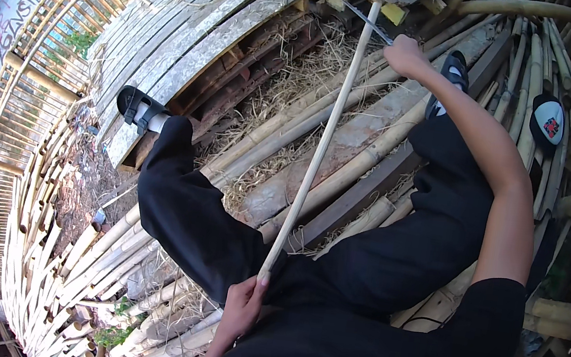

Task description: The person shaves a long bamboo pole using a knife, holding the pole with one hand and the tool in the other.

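Observation:
A long, pale bamboo strip runs from my lap up to the wooden platform's edge. My left hand is closed round its near end, thumb along the strip. At the far end my right hand is closed in a fist on a knife, whose handle is hidden in the fingers. The thin grey blade crosses the strip close to its far tip and points left toward the platform. Whether the edge bites into the bamboo is too small to tell.
My legs straddle bamboo poles and dry shavings. One sandalled foot rests against a slatted wooden platform at left. More cut bamboo is piled lower left, beside a bamboo fence. A dark-and-white object lies at right.

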`<state>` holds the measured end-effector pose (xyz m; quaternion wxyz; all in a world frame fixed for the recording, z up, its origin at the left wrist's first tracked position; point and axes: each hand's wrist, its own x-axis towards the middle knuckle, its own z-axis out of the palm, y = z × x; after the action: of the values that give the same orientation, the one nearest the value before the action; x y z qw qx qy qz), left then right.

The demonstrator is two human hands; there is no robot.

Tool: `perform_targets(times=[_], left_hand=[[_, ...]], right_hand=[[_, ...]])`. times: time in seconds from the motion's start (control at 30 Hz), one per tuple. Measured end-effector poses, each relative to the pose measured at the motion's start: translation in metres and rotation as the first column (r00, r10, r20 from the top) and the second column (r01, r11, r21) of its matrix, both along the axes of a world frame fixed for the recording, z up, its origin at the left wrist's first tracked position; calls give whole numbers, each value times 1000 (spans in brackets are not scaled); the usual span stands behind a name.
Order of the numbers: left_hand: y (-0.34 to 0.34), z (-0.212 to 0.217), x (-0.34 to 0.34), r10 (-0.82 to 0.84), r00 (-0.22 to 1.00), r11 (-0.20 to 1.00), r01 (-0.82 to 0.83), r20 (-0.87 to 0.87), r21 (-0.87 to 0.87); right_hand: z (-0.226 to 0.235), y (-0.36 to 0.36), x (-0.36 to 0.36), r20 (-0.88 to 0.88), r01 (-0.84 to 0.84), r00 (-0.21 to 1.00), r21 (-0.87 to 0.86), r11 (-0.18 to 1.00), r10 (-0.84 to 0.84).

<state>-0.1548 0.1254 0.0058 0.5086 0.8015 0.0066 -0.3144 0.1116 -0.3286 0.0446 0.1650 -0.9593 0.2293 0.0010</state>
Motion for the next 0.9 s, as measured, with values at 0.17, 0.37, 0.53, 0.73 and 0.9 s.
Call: perform_targets(times=[0.17, 0.37, 0.53, 0.73, 0.9], left_hand=[[7, -6, 27, 228, 962, 967, -241, -148, -81], [-74, -5, 136, 73, 997, 957, -69, 2, -280], [-76, -10, 119, 93, 994, 955, -71, 64, -287], [-21, 11, 31, 136, 943, 904, -243, -303, -351], [21, 15, -11, 171, 856, 904, -333, -489, -267]], right_hand=[[-1, 70, -30, -160, -220, 961, 59, 974, 227], [9, 124, -48, -196, -476, 856, 60, 878, 478], [-3, 102, -33, -160, -516, 852, -94, 851, 499], [-23, 82, -12, -193, -466, 879, -156, 871, 436], [-15, 17, 26, -117, -107, 989, -162, 981, 88]])
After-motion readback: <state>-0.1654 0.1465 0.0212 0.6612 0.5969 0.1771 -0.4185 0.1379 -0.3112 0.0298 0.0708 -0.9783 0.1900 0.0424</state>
